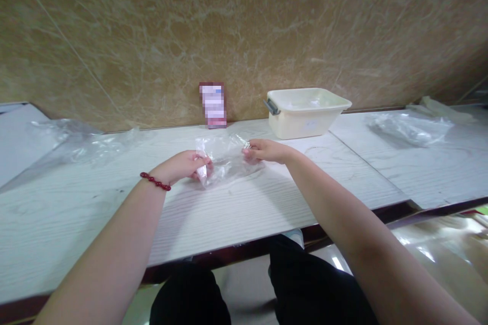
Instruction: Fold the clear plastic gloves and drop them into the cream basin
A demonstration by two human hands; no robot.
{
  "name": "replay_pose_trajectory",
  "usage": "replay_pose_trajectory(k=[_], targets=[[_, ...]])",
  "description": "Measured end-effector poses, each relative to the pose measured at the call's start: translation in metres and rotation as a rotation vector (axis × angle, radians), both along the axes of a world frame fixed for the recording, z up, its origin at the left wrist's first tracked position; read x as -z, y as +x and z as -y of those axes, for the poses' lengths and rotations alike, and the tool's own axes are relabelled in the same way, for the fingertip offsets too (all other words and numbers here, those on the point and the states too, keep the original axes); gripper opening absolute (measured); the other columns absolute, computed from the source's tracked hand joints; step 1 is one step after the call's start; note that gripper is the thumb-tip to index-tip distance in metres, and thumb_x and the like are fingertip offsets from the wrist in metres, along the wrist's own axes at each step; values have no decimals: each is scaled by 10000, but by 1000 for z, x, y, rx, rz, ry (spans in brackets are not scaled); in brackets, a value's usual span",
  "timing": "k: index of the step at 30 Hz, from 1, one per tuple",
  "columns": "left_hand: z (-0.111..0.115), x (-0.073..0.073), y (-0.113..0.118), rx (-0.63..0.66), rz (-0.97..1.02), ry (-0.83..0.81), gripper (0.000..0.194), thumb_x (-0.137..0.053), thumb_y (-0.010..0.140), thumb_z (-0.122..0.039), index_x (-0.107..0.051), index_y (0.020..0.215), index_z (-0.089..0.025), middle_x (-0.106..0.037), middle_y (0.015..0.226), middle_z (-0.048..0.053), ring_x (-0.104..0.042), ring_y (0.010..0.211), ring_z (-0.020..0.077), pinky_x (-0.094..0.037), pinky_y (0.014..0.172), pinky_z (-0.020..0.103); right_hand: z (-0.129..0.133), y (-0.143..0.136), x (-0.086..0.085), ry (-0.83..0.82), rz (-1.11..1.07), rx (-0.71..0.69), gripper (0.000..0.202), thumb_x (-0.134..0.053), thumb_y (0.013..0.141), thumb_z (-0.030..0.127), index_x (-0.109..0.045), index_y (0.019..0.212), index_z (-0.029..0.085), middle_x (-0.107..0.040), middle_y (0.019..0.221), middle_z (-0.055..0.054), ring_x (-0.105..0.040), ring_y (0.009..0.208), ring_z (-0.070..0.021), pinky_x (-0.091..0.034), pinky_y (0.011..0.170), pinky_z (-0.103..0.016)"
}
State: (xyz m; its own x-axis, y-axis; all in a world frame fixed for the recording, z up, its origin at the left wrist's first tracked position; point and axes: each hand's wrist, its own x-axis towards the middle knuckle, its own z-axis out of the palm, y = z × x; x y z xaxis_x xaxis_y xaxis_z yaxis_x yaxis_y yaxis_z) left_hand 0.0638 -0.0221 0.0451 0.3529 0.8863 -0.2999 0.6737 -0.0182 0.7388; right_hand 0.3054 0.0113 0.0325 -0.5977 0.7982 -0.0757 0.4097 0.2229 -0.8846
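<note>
A clear plastic bag is stretched between my two hands just above the white wood-grain table. My left hand, below a dark red bead bracelet, pinches the bag's left end. The bag's right end is gripped by my right hand, thumb and fingers closed on it. Whether the bag has anything inside cannot be made out.
Behind my right hand stands a cream plastic tub with a grey latch. A phone-like object leans on the marble wall. Clear plastic lies at the left and right; a white box sits far left.
</note>
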Motion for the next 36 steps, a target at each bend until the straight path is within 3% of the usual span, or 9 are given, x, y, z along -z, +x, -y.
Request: replay_pose_trajectory(k=[4, 14, 18, 21, 25, 31, 36], targets=[[-3, 5, 2, -71, 44, -28, 341, -411, 711, -415, -557, 832, -132, -628, 893, 91, -582, 788, 183, -454, 633, 277, -2, 0, 0, 7, 44, 65, 214, -512, 747, 356, -503, 763, 143, -599, 755, -51, -554, 658, -91, -443, 495, -163], [-5, 14, 10, -336, 248, -157, 196, -535, 632, -305, -497, 744, -149, -623, 716, 44, -593, 684, 156, -462, 604, 258, -9, -10, 21, -90, 135, 261, 160, -464, 788, 329, -467, 783, 170, -637, 733, -26, -525, 400, -54, -355, 329, -141], [-10, 16, 6, -426, 94, -38, 167, -558, 600, -303, -512, 634, -146, -606, 655, 33, -559, 568, 124, -435, 525, 224, -10, -12, 24, -55, 220, 279, 168, -446, 788, 342, -465, 797, 176, -646, 700, -19, -484, 341, -50, -318, 300, -143], [-14, 17, 0, -391, -130, 116, 212, -548, 594, -367, -537, 592, -156, -544, 512, -1, -501, 468, 116, -361, 435, 212, -11, -13, 24, 2, 269, 293, 152, -444, 777, 321, -475, 810, 176, -643, 686, -18, -480, 343, -57, -297, 303, -149], [-18, 20, -7, -365, -360, 280, 265, -507, 607, -428, -572, 587, -172, -521, 459, -10, -492, 475, 132, -327, 449, 227, -11, -14, 23, 188, 374, 353, 159, -505, 722, 314, -531, 772, 165, -622, 608, -5, -472, 382, -53, -322, 373, -153], [-21, 23, -7, -384, -389, 260, 245, -517, 600, -400, -597, 605, -169, -603, 568, 13, -543, 567, 148, -354, 515, 227, -12, -14, 24, 326, 432, 399, 151, -533, 669, 310, -579, 685, 167, -596, 538, 6, -527, 499, -81, -356, 482, -164], [-25, 29, -6, -431, -369, 311, 254, -521, 588, -399, -603, 628, -162, -604, 594, 23, -540, 584, 160, -353, 503, 233, -9, -18, 23, 391, 427, 501, 143, -570, 624, 309, -595, 655, 172, -621, 652, -7, -542, 595, -99, -356, 504, -173]])
